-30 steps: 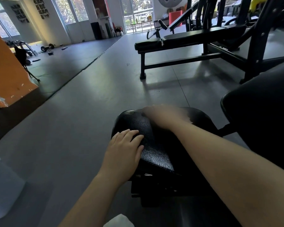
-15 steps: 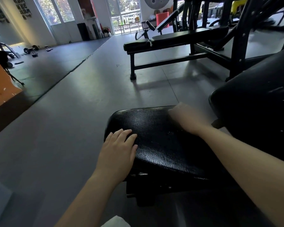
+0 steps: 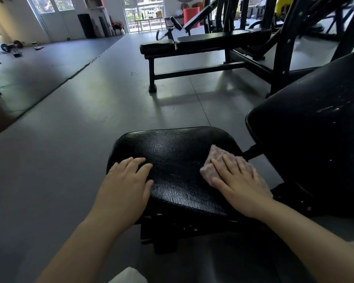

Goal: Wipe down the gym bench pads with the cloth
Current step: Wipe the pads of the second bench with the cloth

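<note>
The black seat pad (image 3: 176, 160) of a gym bench lies right below me, its cracked surface shiny. My right hand (image 3: 238, 180) presses a folded pink cloth (image 3: 209, 165) flat against the pad's right side with straight fingers. My left hand (image 3: 127, 180) rests flat on the pad's left edge. The bench's black back pad (image 3: 315, 129) slopes upward at the right.
A second black flat bench (image 3: 202, 42) stands on the grey floor ahead, joined to a black rack frame (image 3: 284, 48) at the upper right. Dumbbells (image 3: 10, 46) lie far left. A white object (image 3: 127, 275) shows at the bottom edge.
My right hand has swept with the cloth from the pad's far middle across to the right and back toward me. The left hand stays on the left edge.
</note>
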Motion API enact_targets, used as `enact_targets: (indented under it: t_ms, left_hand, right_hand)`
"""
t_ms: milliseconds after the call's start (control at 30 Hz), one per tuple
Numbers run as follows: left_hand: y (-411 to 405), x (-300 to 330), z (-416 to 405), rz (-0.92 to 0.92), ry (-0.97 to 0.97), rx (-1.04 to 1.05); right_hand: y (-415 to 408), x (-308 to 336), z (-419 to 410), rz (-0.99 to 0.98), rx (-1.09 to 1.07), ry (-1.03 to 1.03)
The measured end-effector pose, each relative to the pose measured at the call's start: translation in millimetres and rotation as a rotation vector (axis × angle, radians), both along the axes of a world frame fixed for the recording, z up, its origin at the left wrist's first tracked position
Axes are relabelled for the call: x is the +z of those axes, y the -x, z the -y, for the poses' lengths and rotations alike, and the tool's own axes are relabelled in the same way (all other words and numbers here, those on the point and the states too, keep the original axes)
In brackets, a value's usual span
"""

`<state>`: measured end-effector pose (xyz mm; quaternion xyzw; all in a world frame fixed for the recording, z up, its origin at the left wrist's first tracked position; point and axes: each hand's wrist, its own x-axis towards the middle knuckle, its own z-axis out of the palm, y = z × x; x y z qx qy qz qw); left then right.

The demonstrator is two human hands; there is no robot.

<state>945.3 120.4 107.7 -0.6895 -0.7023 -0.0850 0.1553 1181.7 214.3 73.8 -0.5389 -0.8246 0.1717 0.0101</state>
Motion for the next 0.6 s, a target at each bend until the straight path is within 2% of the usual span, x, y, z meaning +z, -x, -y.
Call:
enact_targets:
  t_ms: [267,400,600]
  left_hand:
    - [-3.9,7.4,-4.4,-0.037,-0.015,0.035]
    - [-4.1,6.1,-4.4,-0.029,0.013,0.059]
    - [-3.3,6.2,1.8,-0.027,0.032,0.033]
  right_hand:
    - [46.0,4.7,-109.9,-0.06,-0.108,0.043]
    - [57.3,8.9,-114.8,-0.033,-0.144,0.06]
    - [60.5,15.0,-44.4,-0.042,0.177,-0.013]
